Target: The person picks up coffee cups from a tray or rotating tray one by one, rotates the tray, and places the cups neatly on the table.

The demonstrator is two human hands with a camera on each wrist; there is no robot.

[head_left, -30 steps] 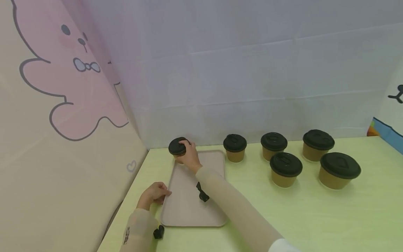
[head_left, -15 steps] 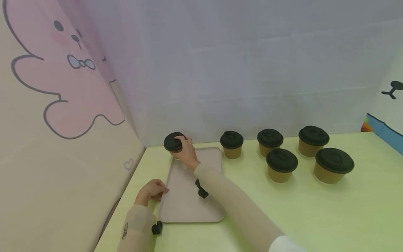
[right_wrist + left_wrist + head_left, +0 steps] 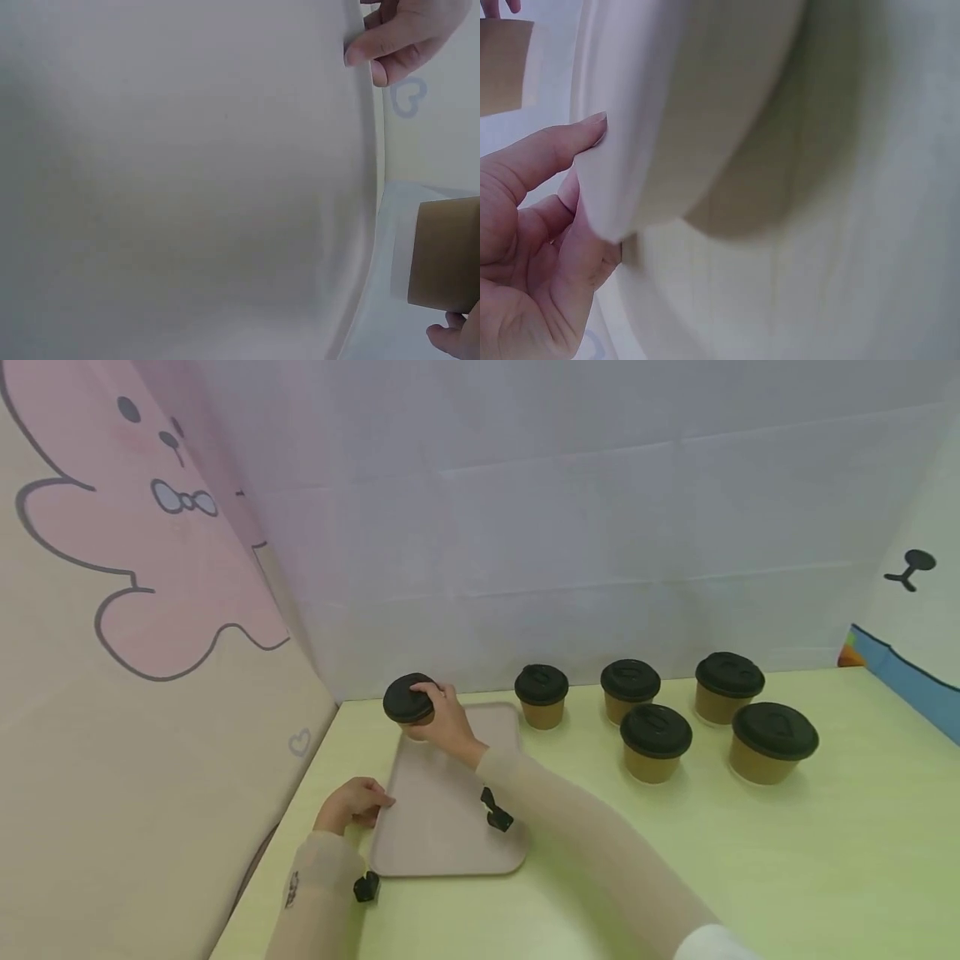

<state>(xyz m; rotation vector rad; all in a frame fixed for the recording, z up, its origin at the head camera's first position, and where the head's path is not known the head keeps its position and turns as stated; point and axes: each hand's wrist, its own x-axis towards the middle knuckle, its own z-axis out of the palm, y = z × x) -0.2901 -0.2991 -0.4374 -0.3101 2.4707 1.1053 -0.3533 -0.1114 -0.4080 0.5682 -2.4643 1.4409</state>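
My right hand (image 3: 450, 724) grips a brown paper cup with a black lid (image 3: 403, 699) at the far left corner of the beige tray (image 3: 431, 827). Its fingers lie over the lid's right side. In the right wrist view the cup's brown wall (image 3: 444, 251) shows beyond the tray's rim, with fingertips beneath it. On the left edge of the tray, my left hand (image 3: 356, 800) pinches the rim. The left wrist view has the thumb (image 3: 559, 154) over the rim and other fingers below, with a shadow under the raised tray edge (image 3: 619, 157).
Several more lidded paper cups stand to the right: a small one (image 3: 542, 697) beside the tray, others such as the large one (image 3: 772, 743) farther right. A pale curtain (image 3: 525, 568) closes the back of the yellow-green table (image 3: 862, 843); a printed wall (image 3: 187, 760) runs along the left.
The head view has shifted, sliding the scene left and up. My right forearm has swung slightly right. Both hands keep their holds on the cup and the tray rim.
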